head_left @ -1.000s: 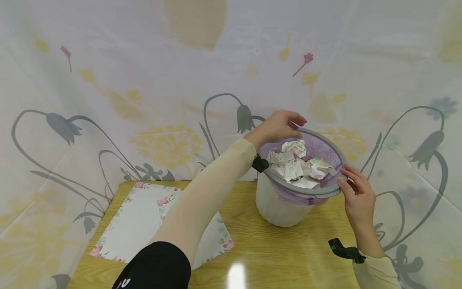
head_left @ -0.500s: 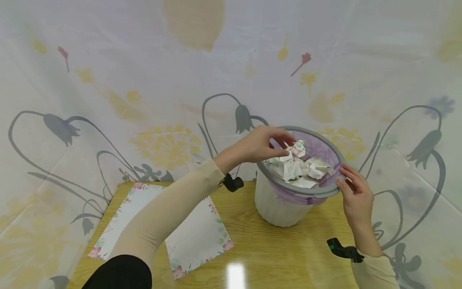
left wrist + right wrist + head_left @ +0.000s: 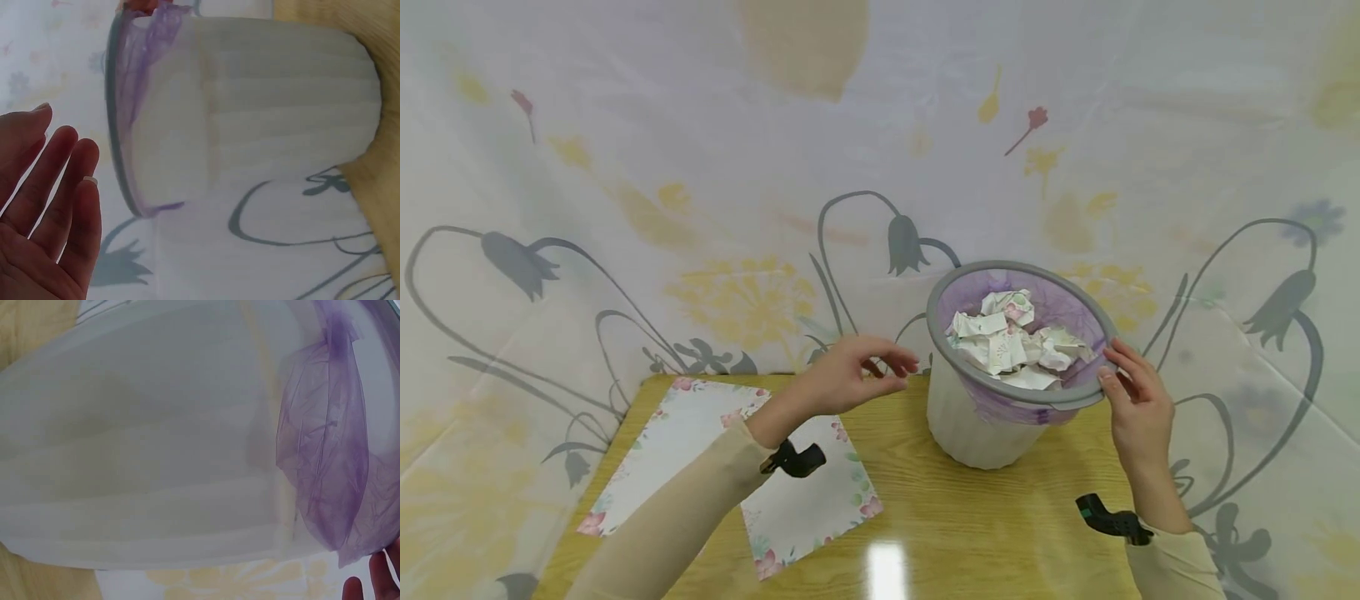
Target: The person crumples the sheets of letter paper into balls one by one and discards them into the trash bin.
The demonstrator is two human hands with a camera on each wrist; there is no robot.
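Note:
A white wastebasket (image 3: pixel 973 425) with a grey rim (image 3: pixel 1026 396) stands at the right of the wooden table. Inside it a purple bin liner (image 3: pixel 1071 304) is spread, its edge folded out over the rim, and several crumpled papers (image 3: pixel 1003 346) lie heaped in it. My right hand (image 3: pixel 1144 417) holds the right side of the rim between thumb and fingers; only its fingertips (image 3: pixel 379 575) show in the right wrist view. Left of the wastebasket, my left hand (image 3: pixel 853 375) hovers with loosely bent fingers and nothing in them. The left wrist view shows that hand (image 3: pixel 53 212) apart from the rim.
Two sheets of flower-bordered paper lie on the table (image 3: pixel 955 533) at the left; the front one (image 3: pixel 812 500) overlaps the back one (image 3: pixel 673 433), and my left forearm covers part of them. Behind the table hangs a flower-printed cloth (image 3: pixel 737 167).
My left hand has left the far rim of the wastebasket, passing over the crumpled papers and moving left and down toward the sheets. The right hand stays at the rim.

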